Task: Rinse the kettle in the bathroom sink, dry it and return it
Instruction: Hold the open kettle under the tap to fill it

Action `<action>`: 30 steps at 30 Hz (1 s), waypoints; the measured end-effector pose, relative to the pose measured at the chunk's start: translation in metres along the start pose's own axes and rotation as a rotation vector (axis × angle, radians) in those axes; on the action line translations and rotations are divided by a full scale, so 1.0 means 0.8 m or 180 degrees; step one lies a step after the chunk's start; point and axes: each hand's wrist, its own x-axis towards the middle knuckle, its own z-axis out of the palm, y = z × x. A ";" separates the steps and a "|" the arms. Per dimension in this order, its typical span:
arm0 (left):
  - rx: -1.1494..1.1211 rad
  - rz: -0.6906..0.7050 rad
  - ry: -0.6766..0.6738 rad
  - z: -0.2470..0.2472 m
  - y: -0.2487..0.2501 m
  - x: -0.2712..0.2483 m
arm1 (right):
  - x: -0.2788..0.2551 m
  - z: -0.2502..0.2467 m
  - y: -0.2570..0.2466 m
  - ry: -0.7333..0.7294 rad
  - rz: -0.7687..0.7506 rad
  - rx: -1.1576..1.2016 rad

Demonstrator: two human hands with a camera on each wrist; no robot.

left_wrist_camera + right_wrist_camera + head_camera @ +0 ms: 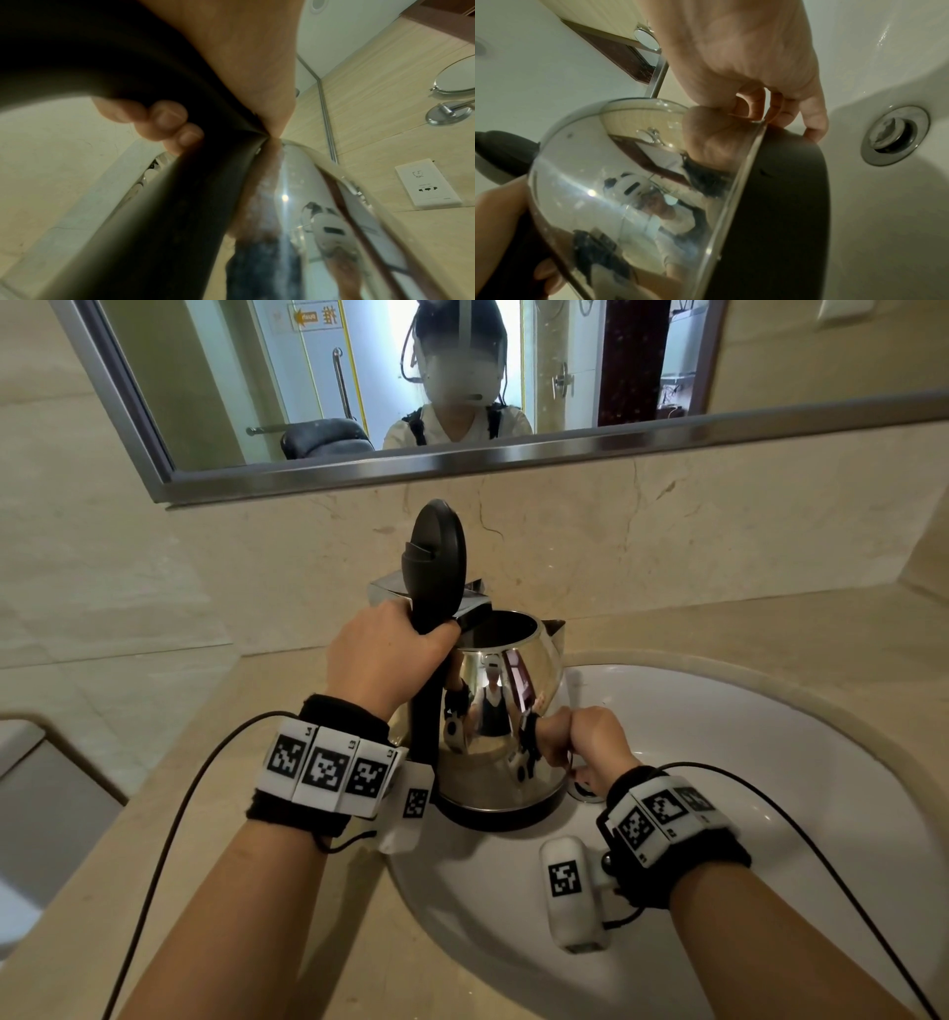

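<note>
1. Kettle (500,711): mirror-bright silver body, black handle (426,711), black lid (436,557), black base band (790,203).
2. Sink (770,762): plain white; drain (894,135) silver-grey.
3. Counter (257,814): beige stone, faint veining.
4. Wall (205,557): cream marble-look tiles with thin darker veins.
5. Mirror frame (462,464): brushed grey metal.
6. Wristbands (318,762): black fabric carrying white tiles printed with black square-code patterns.
7. Cables (169,814): black.
8. Socket plate (428,183): white, dark slots.
9. Faucet (390,588): polished chrome.
</note>
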 end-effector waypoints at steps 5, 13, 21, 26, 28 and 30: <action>0.0005 0.0003 -0.0010 0.000 0.000 0.000 | -0.001 0.000 -0.001 0.0015 0.0042 -0.0056; 0.0001 0.0037 0.0010 0.001 -0.002 0.000 | -0.006 -0.002 -0.004 0.0016 0.0106 -0.0137; 0.0008 0.0027 -0.0004 0.001 -0.002 0.001 | -0.009 -0.002 -0.004 -0.0019 0.0013 -0.0057; 0.0000 0.0014 -0.0045 0.001 -0.002 0.001 | -0.010 -0.002 -0.002 -0.0071 -0.0060 -0.0063; -0.0003 0.0008 -0.0053 0.001 -0.002 0.001 | -0.010 -0.002 -0.002 -0.0054 -0.0065 -0.0043; 0.0008 0.0011 -0.0044 0.001 -0.002 0.000 | -0.011 -0.002 -0.002 -0.0027 -0.0072 -0.0046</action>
